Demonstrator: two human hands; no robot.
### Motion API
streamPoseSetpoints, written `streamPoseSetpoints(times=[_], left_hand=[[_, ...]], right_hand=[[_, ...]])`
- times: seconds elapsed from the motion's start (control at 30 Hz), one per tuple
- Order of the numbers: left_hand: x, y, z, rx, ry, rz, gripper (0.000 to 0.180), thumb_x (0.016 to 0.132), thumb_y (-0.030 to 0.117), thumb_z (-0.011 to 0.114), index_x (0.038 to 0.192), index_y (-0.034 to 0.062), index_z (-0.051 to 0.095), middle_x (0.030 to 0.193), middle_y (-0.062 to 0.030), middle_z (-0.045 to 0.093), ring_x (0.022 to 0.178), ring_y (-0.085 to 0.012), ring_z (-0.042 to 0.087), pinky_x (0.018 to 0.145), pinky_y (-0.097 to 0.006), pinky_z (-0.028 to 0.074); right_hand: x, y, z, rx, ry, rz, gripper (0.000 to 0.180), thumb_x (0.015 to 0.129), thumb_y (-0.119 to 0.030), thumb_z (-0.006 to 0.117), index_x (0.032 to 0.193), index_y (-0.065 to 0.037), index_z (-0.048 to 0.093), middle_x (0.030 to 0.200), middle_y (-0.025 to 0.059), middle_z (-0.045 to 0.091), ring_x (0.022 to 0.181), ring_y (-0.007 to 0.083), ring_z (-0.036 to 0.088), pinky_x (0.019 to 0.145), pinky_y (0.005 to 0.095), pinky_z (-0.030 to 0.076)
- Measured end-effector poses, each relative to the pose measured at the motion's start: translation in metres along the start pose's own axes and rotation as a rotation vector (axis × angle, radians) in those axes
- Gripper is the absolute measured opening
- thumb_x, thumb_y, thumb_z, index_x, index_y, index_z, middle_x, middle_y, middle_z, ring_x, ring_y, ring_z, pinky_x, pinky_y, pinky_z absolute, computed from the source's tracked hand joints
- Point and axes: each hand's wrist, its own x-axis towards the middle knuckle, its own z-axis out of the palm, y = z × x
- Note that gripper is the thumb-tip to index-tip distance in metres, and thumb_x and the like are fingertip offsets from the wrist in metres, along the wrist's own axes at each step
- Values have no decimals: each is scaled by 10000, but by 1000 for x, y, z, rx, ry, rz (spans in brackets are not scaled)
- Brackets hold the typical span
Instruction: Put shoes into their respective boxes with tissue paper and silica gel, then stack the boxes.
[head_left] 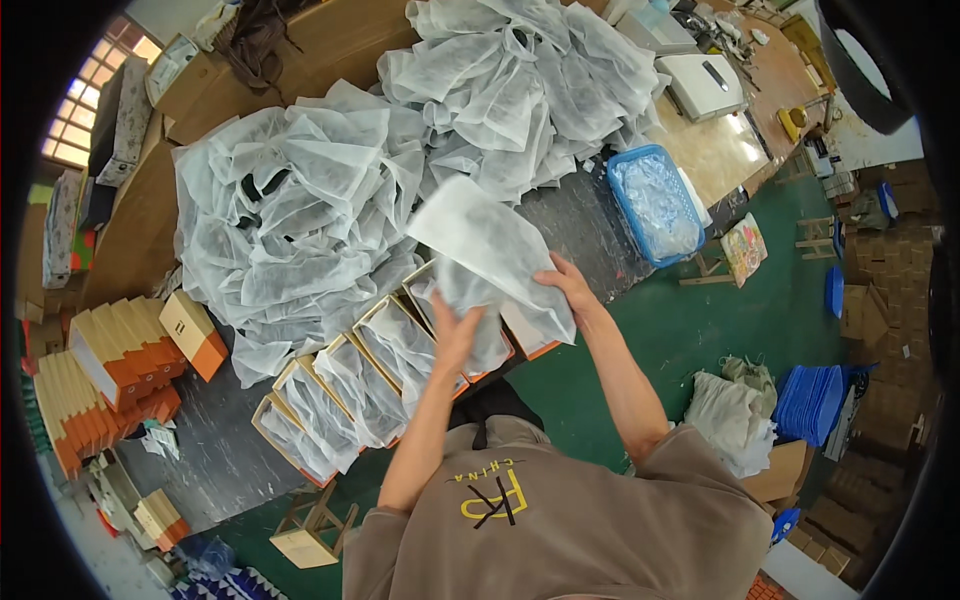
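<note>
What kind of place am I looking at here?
Probably a packing workshop: heaps of white fabric bags cover the long table, a row of open boxes sits at its edge, and both hands, left hand and right hand, hold one bag.

Open orange-edged boxes (345, 385) in a row hold white bags; flat orange-and-cream boxes (110, 375) are stacked at left

Green floor (700, 330) lies under my dark worktable (215, 455); a bright window (85, 100) glows far left, cardboard boxes (885, 270) stacked right
</note>
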Motion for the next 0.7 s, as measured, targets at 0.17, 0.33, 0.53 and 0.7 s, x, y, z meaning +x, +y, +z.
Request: streamPoseSetpoints(times=[0.17,0.33,0.53,0.7], left_hand=[[8,-53,99,527,63,3,1094,811,289,788,1492,-197,83,1492,-415,316,1426,-488,342,1199,-447,293],[-22,-78,125,905,127,87,1057,800,250,823,1513,-169,165,1405,-306,403,1251,-455,477,1043,-478,437],[-41,-63,117,1306,-136,43,1033,810,437,778,1538,-88,267,1601,-218,253,1458,-385,299,1101,-633,311],[-61,-123,102,1587,-484,333,1029,827,626,684,1594,72,279,1671,-111,187,1559,-302,111,1186,-677,142]], right_hand=[[23,77,-68,-842,224,-132,542,838,-225,687,1296,35,564,1126,205,686,977,329,685,892,374,529],[-1,136,-70,-1210,304,-606,441,792,-18,645,1231,17,616,1184,235,569,1052,428,569,883,494,504],[36,85,-56,-1521,292,-692,664,840,-115,634,1472,-34,448,1566,223,359,1416,453,353,1163,539,298],[81,100,-67,-2029,5,-584,578,862,-217,635,1397,-31,523,1628,107,329,1535,421,176,1231,578,178]])
